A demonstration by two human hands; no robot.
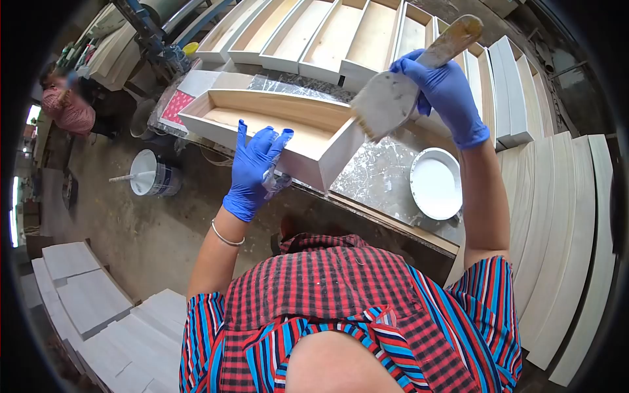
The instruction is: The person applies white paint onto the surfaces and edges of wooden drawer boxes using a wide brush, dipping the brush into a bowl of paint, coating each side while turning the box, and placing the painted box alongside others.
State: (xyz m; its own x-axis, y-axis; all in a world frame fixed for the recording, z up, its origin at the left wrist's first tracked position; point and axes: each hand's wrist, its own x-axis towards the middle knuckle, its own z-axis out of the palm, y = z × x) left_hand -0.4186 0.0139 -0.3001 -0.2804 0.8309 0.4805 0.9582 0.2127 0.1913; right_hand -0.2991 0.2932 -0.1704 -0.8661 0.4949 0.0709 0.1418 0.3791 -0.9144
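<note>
Stained concrete floor (216, 255), bright windows (14, 203) left, cluttered workshop.

Drawer (308, 160): I see bare, matt wood inside, with a whitish coating outside.
Brush (386, 105): worn, stained wooden handle; its broad face looks dull and crusted.
Left glove (250, 173), right glove (452, 95): thin, wrinkled, rubber-like, faintly glossy; I make out white smears on the left.
Table (380, 173): slick-looking top, white spatter; I can't tell the material.
Bowl (437, 183): glossy white contents.
Bucket (164, 181): smooth plastic, as far as I see.
Boards (557, 242): pale, matt, grained wood.
Apron (314, 281): soft checked cloth.
Bracelet (227, 242): shiny, metal-looking.
</note>
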